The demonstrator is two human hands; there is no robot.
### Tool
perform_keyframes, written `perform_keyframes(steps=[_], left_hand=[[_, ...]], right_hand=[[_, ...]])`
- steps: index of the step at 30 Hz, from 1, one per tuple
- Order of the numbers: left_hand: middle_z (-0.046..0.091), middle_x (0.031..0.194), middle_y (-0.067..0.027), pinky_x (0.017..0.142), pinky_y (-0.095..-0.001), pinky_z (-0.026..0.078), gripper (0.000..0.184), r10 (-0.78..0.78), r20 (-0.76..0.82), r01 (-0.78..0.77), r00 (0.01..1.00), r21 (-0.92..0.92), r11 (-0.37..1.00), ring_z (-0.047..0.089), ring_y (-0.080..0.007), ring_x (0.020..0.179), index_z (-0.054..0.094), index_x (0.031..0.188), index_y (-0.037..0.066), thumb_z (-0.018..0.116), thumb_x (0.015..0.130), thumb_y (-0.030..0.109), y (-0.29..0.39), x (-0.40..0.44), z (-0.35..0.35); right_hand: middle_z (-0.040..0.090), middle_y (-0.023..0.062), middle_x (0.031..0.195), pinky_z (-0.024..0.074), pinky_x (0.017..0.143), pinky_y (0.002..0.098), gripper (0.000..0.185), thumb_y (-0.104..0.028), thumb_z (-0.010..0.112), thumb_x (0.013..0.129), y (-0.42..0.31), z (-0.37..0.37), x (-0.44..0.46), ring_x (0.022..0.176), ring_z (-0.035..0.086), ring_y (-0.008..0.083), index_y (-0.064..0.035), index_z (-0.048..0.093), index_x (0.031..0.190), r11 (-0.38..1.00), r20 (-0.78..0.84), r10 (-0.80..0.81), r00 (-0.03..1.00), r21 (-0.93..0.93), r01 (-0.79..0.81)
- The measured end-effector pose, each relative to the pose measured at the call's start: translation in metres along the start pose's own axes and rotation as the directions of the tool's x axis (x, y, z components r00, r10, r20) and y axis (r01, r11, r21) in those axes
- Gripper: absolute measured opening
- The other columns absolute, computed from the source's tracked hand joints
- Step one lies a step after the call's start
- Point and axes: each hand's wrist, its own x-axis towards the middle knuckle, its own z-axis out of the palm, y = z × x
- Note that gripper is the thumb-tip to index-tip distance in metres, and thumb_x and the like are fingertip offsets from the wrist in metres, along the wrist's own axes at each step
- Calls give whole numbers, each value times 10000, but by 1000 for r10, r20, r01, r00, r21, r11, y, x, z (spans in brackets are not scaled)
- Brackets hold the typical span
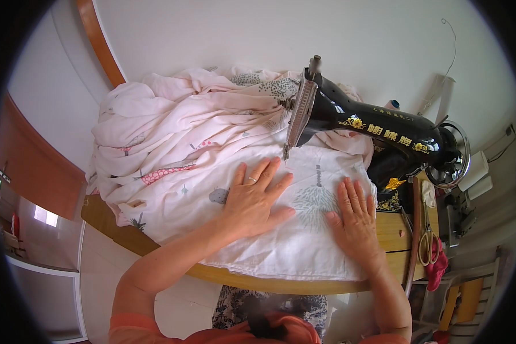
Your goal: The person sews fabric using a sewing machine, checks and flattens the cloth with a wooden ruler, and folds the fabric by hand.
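Observation:
A large pale pink and white printed cloth (252, 249) covers much of the wooden sewing table. It lies fairly smooth at the front and bunches into folds at the left and back. My left hand (257, 198), with a ring on one finger, rests flat on it with fingers spread, just in front of the needle area. My right hand (354, 221) lies flat near the cloth's right edge, beside a grey-green tree print. Over the cloth stands a black sewing machine (372, 117) with gold lettering; its needle end is just beyond my left fingertips.
Scissors (427, 243) lie at the table's right end, beside a red cloth (437, 266). The machine's handwheel (450, 155) sticks out at the right. A thread spool (392, 104) stands behind the machine. The wooden table's front edge (281, 284) curves close to my body.

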Motion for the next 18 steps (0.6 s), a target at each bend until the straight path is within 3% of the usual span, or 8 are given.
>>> perform_keyframes(steps=[10, 18], left_hand=[[300, 1439, -184, 1039, -589, 180, 597, 6, 9, -6, 1000, -8, 1000, 247, -316, 1347, 452, 1333, 124, 457, 867, 497, -4, 3, 0], [285, 1451, -146, 1020, -604, 205, 578, -1, 5, 0, 1000, 15, 1000, 237, -302, 1349, 462, 1324, 142, 487, 863, 491, -6, 5, 3]], right_hand=[[266, 162, 1464, 106, 1089, 502, 629, -391, 452, 914, 5, 0, 2, 1379, 178, 326, -9, 301, 1391, 1000, 0, -10, 1000, 15, 10], [266, 154, 1466, 103, 1093, 495, 629, -398, 447, 915, 8, 2, 4, 1381, 179, 314, -19, 300, 1395, 1000, -12, -2, 1000, 26, 3]])
